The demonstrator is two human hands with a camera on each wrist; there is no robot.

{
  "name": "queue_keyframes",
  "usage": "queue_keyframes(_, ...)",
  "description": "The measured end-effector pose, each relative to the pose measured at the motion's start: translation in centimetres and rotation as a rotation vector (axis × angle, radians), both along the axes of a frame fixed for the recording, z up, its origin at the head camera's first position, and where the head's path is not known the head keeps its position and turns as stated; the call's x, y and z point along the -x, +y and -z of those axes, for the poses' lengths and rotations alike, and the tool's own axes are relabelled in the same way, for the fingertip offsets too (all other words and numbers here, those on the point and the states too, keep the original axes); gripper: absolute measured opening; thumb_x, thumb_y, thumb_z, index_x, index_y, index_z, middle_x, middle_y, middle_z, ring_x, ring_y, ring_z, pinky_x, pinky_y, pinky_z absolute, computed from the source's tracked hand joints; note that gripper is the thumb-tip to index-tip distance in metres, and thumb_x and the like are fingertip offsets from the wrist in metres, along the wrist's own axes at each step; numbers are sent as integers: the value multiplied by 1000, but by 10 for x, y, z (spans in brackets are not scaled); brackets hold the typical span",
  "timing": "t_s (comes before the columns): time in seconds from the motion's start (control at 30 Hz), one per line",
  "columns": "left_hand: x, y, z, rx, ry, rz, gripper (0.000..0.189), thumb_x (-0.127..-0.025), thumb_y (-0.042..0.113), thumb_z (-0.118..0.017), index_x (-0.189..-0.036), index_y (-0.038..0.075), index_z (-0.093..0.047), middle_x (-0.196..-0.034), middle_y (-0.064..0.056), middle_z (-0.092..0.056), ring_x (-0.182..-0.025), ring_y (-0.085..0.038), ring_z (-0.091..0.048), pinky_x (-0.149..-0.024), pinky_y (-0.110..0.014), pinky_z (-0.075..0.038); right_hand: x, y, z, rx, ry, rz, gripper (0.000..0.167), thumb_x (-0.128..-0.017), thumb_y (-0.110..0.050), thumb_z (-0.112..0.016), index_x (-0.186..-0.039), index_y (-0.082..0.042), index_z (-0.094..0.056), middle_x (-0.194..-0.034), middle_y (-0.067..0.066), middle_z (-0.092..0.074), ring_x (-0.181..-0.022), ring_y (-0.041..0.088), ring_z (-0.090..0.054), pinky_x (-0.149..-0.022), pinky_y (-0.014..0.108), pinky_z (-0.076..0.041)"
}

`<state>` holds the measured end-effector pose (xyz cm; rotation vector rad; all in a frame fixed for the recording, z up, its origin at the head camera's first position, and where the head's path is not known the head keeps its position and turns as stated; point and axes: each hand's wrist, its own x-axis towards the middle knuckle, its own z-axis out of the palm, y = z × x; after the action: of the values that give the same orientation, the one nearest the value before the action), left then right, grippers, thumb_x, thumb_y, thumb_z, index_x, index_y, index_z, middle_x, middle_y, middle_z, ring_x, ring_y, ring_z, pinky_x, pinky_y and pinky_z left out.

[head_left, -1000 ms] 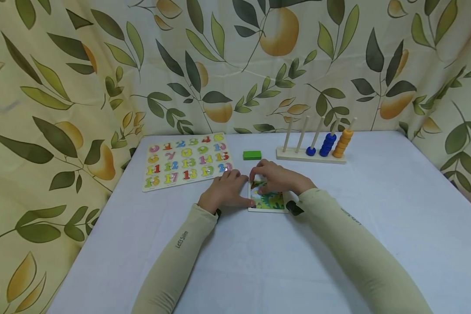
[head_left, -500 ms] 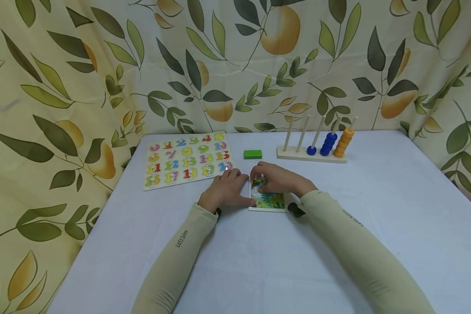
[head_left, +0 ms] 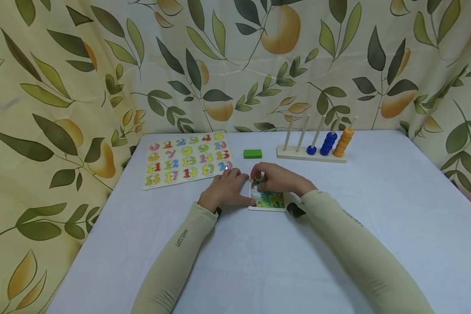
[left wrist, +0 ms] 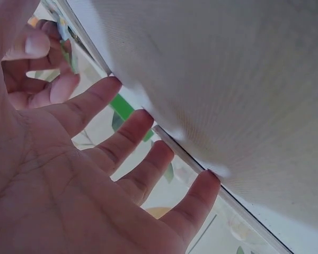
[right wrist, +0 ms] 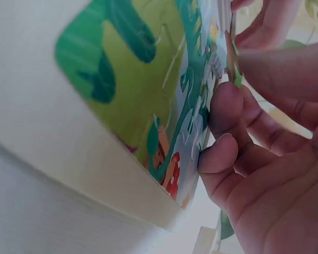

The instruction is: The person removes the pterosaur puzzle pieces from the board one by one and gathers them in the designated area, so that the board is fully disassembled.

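Observation:
A small jigsaw puzzle with a dinosaur picture lies in its pale tray (head_left: 268,209) between my hands in the head view. My left hand (head_left: 227,188) rests on the table to its left, thumb at the tray's left edge. In the left wrist view its fingers (left wrist: 130,135) are spread, fingertips down on the cloth. Over the puzzle's upper left, my right hand (head_left: 280,178) pinches a thin puzzle piece (right wrist: 231,58) between thumb and fingers. That piece is seen nearly edge-on in the right wrist view, with brown and green on it. My right hand covers the puzzle's upper part.
A number board (head_left: 186,159) lies at the back left, close to my left fingertips. Behind the puzzle sits a green block (head_left: 253,154). A wooden peg stand (head_left: 312,155) with blue and orange beads stands at the back right, before a leaf-patterned curtain (head_left: 235,65).
The puzzle piece in my right hand has tilted slightly at the puzzle's upper left, with the fingers shifting only a little. My left hand has kept its place.

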<state>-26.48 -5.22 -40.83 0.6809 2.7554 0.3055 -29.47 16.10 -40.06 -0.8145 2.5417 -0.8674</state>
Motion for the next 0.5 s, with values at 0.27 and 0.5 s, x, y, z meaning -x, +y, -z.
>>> queue_keyframes(0.27, 0, -1, 1, -14, -8, -6, 85, -94, 63, -75, -161, 20, -49, -161, -8, -41, -149, -30, -34, -123, -57, -31, 3, 4, 5, 57, 15, 79, 15, -103, -1, -64, -114, 1, -72, -106, 10, -73, -95, 24, -63, -95, 46, -54)
queue_keyframes(0.5, 2, 2, 3, -3, -19, -16, 87, -94, 63, -76, -163, 20, -46, -164, -9, -39, -151, -31, -32, -124, -57, -29, 0, 11, 2, 129, -26, 137, 7, -104, -4, -65, -107, -2, -71, -102, 9, -72, -92, 23, -62, -90, 41, -52)
